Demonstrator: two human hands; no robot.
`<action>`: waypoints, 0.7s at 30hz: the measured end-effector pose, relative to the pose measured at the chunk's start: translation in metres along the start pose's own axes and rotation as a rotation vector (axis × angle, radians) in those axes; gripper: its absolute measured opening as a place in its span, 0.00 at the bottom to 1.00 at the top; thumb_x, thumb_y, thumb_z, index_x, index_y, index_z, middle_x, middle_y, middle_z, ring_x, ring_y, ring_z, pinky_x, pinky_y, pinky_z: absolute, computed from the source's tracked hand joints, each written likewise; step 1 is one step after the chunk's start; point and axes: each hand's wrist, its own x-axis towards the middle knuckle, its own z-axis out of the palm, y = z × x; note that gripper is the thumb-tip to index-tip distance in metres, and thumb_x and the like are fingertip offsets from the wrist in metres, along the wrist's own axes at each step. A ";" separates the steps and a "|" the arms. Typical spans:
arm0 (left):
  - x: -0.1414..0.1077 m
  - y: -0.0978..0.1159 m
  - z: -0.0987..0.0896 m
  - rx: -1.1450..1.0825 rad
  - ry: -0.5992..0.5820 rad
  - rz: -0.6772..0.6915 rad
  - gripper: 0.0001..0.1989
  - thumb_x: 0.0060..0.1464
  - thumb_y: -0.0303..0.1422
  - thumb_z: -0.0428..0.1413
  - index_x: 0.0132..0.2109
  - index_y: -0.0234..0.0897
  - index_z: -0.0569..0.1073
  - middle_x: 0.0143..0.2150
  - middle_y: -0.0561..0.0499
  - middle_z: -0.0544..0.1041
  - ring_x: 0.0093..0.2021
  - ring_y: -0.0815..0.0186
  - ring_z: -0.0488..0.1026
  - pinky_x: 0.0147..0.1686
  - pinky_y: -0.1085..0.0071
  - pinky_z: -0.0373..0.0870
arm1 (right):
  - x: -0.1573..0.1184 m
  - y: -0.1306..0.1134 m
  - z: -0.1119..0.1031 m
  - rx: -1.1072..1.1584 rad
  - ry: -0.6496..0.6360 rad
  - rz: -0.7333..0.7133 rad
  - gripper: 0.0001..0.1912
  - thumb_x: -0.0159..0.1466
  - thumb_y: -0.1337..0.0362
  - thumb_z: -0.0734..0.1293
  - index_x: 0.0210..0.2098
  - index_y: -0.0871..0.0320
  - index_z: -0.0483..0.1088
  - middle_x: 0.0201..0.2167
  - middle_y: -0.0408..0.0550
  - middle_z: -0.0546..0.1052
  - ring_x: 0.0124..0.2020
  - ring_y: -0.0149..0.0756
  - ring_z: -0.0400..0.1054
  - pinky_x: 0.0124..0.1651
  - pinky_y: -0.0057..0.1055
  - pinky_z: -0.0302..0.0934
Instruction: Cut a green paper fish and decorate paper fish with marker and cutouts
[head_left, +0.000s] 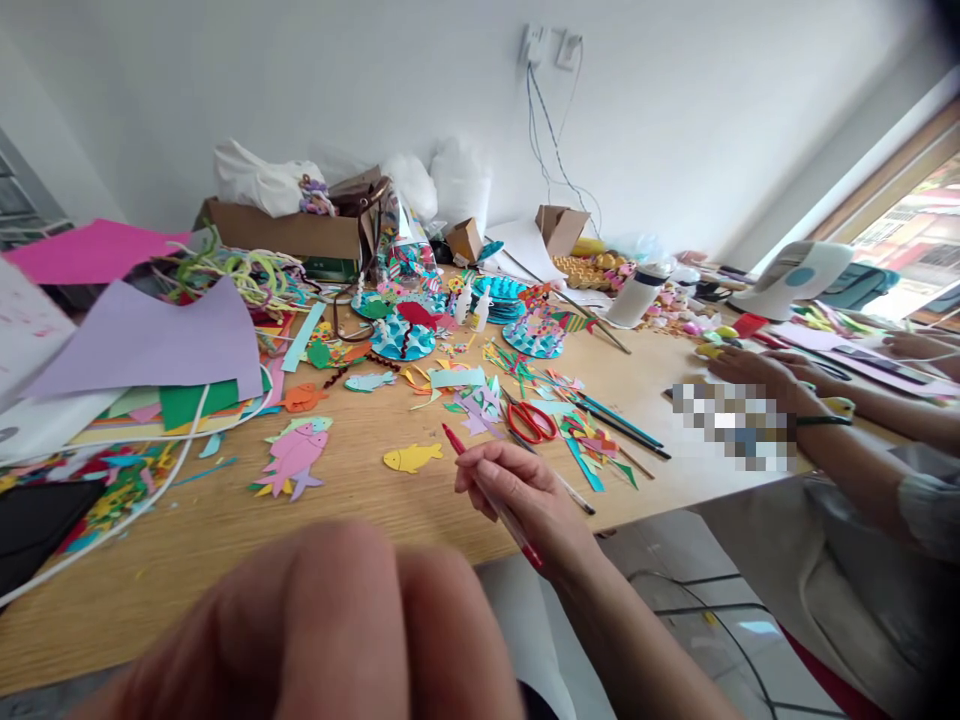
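Clock positions are read from the right hand (525, 490) as the dial centre. The right hand closes its fingertips around a red pen (514, 530), gripping it near its upper end, which points to ten o'clock; whether that end is capped cannot be determined. The pen is held above the table (202, 560), and the yellow paper fish (412, 458) lies flat between nine and ten o'clock, just beside the pen's upper end and apart from the fingers. The left hand (330, 620) is close to the camera and blurred at eight o'clock, fingers curled; whether it grips anything cannot be determined. A group of overlapping paper fish (296, 455) lies at nine o'clock, red-handled scissors (534, 422) at twelve, paper scraps (600, 440) and dark pencils (626, 427) at two, and a co-worker's hand (750, 368) well apart between two and three. Caution: an uncapped pen lowered carelessly could leave a stray mark on the yellow paper fish. An unsupported cutout could slide or crease if pressed from one side. A sweep of the right hand toward twelve could knock the scissors or scatter the scraps, because both lie close by.
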 end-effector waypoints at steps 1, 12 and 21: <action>0.005 0.000 0.000 -0.025 -0.013 -0.017 0.21 0.39 0.49 0.58 0.45 0.72 0.73 0.36 0.52 0.79 0.46 0.50 0.72 0.30 0.50 0.72 | 0.001 0.000 -0.002 0.023 0.003 -0.005 0.09 0.56 0.57 0.70 0.33 0.56 0.77 0.26 0.45 0.75 0.23 0.26 0.61 0.25 0.25 0.51; 0.034 -0.093 0.043 0.156 -0.180 -0.049 0.19 0.57 0.29 0.45 0.52 0.38 0.73 0.56 0.43 0.73 0.58 0.54 0.67 0.59 0.55 0.63 | 0.021 0.019 -0.023 0.038 0.059 -0.056 0.12 0.50 0.65 0.73 0.35 0.55 0.72 0.27 0.41 0.73 0.26 0.26 0.62 0.28 0.24 0.51; 0.027 -0.104 0.054 0.377 -0.300 -0.002 0.21 0.62 0.37 0.44 0.58 0.37 0.68 0.61 0.42 0.69 0.60 0.55 0.64 0.59 0.55 0.62 | 0.030 0.023 -0.011 -0.417 0.114 -0.141 0.08 0.58 0.60 0.65 0.26 0.57 0.66 0.22 0.39 0.66 0.26 0.28 0.58 0.31 0.28 0.53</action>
